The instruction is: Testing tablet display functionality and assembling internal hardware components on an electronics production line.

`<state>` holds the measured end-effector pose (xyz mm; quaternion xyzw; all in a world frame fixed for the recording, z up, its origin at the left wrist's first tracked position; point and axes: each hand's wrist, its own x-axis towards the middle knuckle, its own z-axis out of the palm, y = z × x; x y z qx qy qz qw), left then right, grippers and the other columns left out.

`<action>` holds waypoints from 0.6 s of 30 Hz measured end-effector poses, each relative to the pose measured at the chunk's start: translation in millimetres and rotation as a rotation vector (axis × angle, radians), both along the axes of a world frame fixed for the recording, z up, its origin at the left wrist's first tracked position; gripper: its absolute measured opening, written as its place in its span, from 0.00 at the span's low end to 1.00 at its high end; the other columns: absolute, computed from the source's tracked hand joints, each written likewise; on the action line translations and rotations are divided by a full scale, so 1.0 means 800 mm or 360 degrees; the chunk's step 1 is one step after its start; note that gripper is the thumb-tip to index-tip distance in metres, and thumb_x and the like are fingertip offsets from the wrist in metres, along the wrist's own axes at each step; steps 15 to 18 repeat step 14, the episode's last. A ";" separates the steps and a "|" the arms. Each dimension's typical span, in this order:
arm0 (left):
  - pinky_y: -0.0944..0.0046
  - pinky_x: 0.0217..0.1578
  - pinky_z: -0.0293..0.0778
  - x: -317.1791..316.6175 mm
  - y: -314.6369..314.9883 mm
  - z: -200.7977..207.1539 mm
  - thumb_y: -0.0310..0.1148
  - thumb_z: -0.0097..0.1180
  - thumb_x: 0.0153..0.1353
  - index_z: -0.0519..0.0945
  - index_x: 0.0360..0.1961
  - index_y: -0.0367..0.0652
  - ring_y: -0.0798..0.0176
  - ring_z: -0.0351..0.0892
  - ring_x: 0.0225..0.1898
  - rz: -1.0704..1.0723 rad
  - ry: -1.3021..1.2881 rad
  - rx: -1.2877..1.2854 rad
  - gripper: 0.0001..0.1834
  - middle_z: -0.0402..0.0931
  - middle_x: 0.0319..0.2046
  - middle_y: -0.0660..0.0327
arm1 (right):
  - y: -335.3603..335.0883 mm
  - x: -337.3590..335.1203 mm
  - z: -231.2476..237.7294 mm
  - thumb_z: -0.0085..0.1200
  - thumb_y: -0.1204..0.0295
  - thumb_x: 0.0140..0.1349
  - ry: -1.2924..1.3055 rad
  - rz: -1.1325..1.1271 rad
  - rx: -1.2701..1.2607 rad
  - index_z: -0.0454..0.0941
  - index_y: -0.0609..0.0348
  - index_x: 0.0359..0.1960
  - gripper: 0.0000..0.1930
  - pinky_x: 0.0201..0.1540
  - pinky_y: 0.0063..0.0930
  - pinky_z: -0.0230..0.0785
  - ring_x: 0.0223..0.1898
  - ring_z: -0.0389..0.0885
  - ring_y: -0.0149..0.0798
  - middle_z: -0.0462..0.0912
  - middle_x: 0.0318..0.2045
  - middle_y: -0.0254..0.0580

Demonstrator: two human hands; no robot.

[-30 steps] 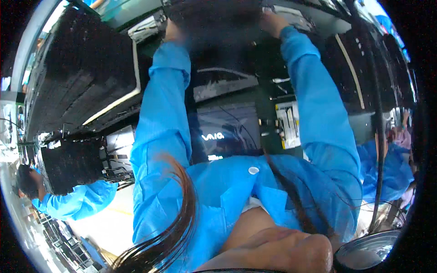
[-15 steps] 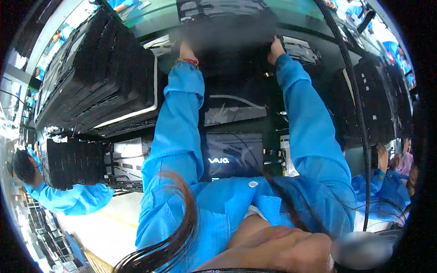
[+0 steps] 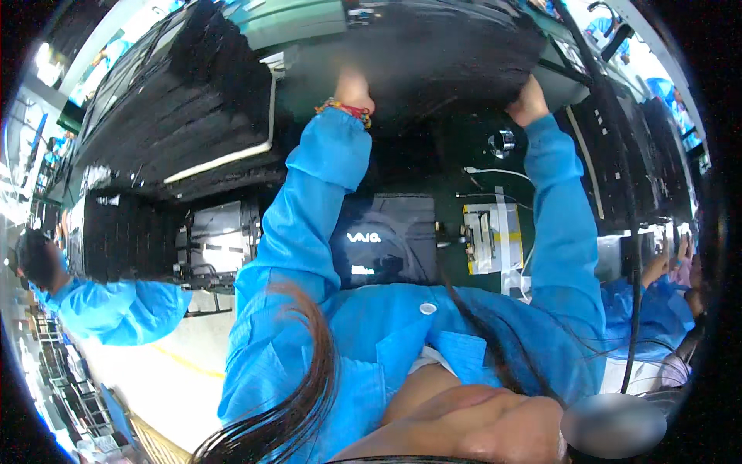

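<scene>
At the far side of the bench, a wide black tray-like slab (image 3: 444, 50), smeared by motion, is held up between my two hands. My left hand (image 3: 354, 91), with a red and yellow bracelet at the wrist, grips its near left part. My right hand (image 3: 530, 102) is closed on its near right corner. The fingertips of both are hidden under or behind the slab. Nearer to me, a dark screen (image 3: 406, 251) with lit white lettering lies below my arms. Right of it sits a small yellow-edged board (image 3: 492, 240) with white tape.
A tall stack of black trays (image 3: 185, 93) rises at the left, with another stack (image 3: 127, 236) nearer. More black trays (image 3: 645, 170) stand at the right behind a hanging black cable (image 3: 610, 131). A white plug cable (image 3: 495, 172) and a silver ring (image 3: 502, 143) lie near my right forearm.
Both hands have carried the black slab to the right. The plug cable, the silver ring and more of the taped board now show beside my right forearm.
</scene>
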<state>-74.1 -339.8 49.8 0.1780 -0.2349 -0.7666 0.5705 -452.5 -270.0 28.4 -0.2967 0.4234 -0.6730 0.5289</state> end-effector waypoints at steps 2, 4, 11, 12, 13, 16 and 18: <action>0.64 0.56 0.63 -0.002 0.060 0.019 0.21 0.59 0.25 0.69 0.53 0.38 0.56 0.69 0.54 0.0460 -0.1945 -0.1943 0.42 0.73 0.49 0.56 | 0.076 0.032 0.054 0.37 0.57 0.65 -0.0185 -0.0018 0.0131 0.71 0.52 0.54 0.21 0.60 0.41 0.58 0.55 0.70 0.41 0.74 0.54 0.37; 0.64 0.57 0.62 -0.025 0.088 0.003 0.21 0.59 0.25 0.69 0.54 0.38 0.57 0.68 0.55 0.0547 -0.1851 -0.1551 0.43 0.71 0.51 0.56 | 0.130 -0.002 0.035 0.37 0.58 0.65 0.0324 0.0105 -0.0137 0.70 0.53 0.55 0.21 0.62 0.40 0.56 0.57 0.68 0.42 0.72 0.55 0.38; 0.63 0.50 0.69 -0.013 0.257 0.034 0.37 0.47 0.62 0.73 0.51 0.42 0.61 0.74 0.48 -0.0218 -0.0342 -0.0334 0.18 0.75 0.46 0.60 | 0.301 0.014 0.031 0.38 0.58 0.64 0.0091 0.0495 -0.0241 0.61 0.55 0.61 0.26 0.67 0.40 0.45 0.63 0.60 0.45 0.64 0.61 0.41; 0.63 0.48 0.70 -0.006 0.284 0.043 0.39 0.40 0.67 0.73 0.50 0.43 0.63 0.75 0.47 -0.0182 -0.0530 -0.0253 0.17 0.77 0.45 0.61 | 0.323 0.039 0.039 0.40 0.58 0.64 -0.0174 0.0389 -0.0130 0.60 0.54 0.62 0.26 0.67 0.40 0.43 0.64 0.57 0.45 0.63 0.62 0.41; 0.63 0.48 0.70 0.001 0.292 0.017 0.39 0.47 0.63 0.74 0.50 0.44 0.62 0.76 0.46 0.0060 -0.0478 -0.0464 0.16 0.77 0.45 0.61 | 0.341 0.073 0.054 0.41 0.57 0.64 -0.0425 0.0290 -0.0019 0.59 0.53 0.63 0.27 0.68 0.39 0.41 0.66 0.54 0.45 0.62 0.63 0.40; 0.63 0.48 0.70 0.006 0.302 0.013 0.39 0.47 0.63 0.74 0.50 0.44 0.62 0.76 0.46 0.0080 -0.0487 -0.0455 0.16 0.77 0.45 0.61 | 0.354 0.111 0.066 0.52 0.54 0.57 0.0112 0.0223 -0.0177 0.50 0.47 0.67 0.38 0.70 0.38 0.35 0.68 0.46 0.43 0.53 0.67 0.38; 0.63 0.48 0.70 0.006 0.302 0.013 0.39 0.47 0.63 0.74 0.50 0.44 0.62 0.76 0.46 0.0080 -0.0487 -0.0455 0.16 0.77 0.45 0.61 | 0.354 0.111 0.066 0.52 0.54 0.57 0.0112 0.0223 -0.0177 0.50 0.47 0.67 0.38 0.70 0.38 0.35 0.68 0.46 0.43 0.53 0.67 0.38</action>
